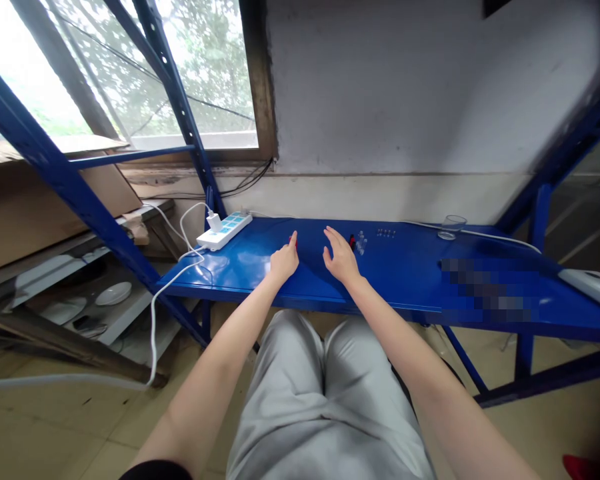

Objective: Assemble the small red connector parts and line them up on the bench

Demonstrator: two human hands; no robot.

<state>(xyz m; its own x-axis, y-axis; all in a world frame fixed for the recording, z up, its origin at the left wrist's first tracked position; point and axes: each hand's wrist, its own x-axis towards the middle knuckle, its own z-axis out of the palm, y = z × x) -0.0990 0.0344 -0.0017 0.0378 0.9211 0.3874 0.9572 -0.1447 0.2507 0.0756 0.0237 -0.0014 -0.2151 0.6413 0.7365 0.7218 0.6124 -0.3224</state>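
Note:
Both my hands rest on the blue metal shelf in front of me. My left hand lies with fingers loosely curled beside a small red thing that I cannot make out. My right hand lies flat with fingers spread and nothing in it. Just right of it are a small red and black piece and a few small clear parts. A row of tiny pieces lies further back.
A white power strip with a plugged charger and white cable sits at the shelf's left end. A clear glass stands at the back right, a white object at the far right. Blue rack posts stand on both sides.

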